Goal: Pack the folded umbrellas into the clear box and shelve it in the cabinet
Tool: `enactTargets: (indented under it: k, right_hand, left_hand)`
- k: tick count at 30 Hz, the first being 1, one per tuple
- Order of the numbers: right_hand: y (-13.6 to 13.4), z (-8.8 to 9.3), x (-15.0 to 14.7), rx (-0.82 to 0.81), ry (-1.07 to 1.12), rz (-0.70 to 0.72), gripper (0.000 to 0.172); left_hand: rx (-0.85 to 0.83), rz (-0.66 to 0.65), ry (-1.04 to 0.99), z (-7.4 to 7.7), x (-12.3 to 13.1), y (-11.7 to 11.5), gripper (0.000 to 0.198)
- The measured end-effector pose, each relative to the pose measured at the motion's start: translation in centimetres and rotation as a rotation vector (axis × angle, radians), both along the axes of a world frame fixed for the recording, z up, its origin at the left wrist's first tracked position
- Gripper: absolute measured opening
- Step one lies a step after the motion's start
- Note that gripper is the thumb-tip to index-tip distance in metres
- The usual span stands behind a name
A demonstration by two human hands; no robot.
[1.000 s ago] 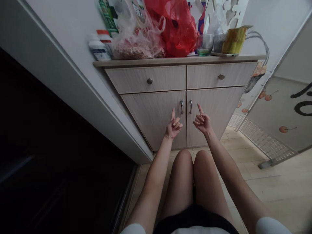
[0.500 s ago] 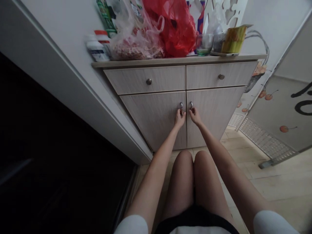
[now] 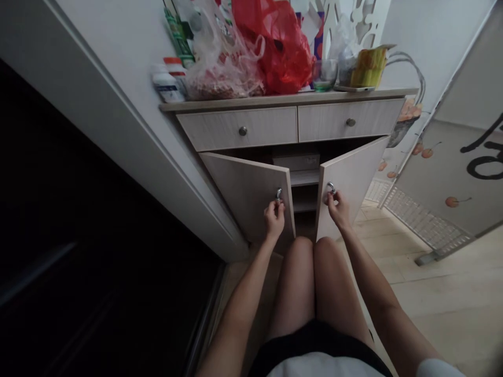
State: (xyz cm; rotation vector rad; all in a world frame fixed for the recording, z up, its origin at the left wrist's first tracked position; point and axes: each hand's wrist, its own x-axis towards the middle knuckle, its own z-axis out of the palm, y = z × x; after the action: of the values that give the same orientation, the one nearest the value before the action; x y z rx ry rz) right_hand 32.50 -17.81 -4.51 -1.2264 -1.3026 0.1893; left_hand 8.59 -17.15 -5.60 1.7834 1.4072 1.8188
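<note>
- The left door handle [image 3: 279, 194] was gripped by the left hand [image 3: 274, 218].
- The right door handle [image 3: 330, 187] was gripped by the right hand [image 3: 338, 208].
- Both cabinet doors [image 3: 247, 196] were held partly open, shelves [image 3: 302, 178] shown between them.
- A red bag [image 3: 285, 50] was seen on the cabinet top [image 3: 275, 98].

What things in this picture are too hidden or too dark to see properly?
- Head view: the inside of the pale wooden cabinet is mostly dark; only shelf edges show between its two half-open doors.
- The left hand and right hand cover most of the metal door handles.
- What fills the red plastic bag is hidden by the bag, and the top edge cuts it off.
- Labels on the white bottles are too small.
</note>
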Motion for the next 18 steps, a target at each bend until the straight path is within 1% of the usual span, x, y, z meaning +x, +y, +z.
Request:
enactTargets:
  k: [5, 10, 12, 14, 18]
  right_hand:
    - [-4.0, 0.3, 3.0, -0.016, -0.006, -0.029, 0.038]
    - [-7.7, 0.4, 5.4, -0.013, 0.048, -0.104, 0.044]
    - [-9.1, 0.2, 6.6, -0.016, 0.083, -0.173, 0.048]
    - [-10.3, -0.2, 8.3, -0.013, 0.127, -0.265, 0.052]
    - [-12.1, -1.5, 13.2, 0.044, 0.213, -0.411, 0.057]
  left_hand:
    - [-0.005, 0.016, -0.107, -0.5, -2.9, -4.0, 0.042]
    - [0.011, 0.131, -0.235, -1.0, -6.2, -7.5, 0.049]
    - [0.034, 0.22, -0.259, -1.3, -8.4, -8.9, 0.049]
    - [0.061, 0.34, -0.26, -1.7, -11.2, -10.1, 0.047]
    - [0.092, 0.567, -0.291, -2.2, -17.7, -11.8, 0.041]
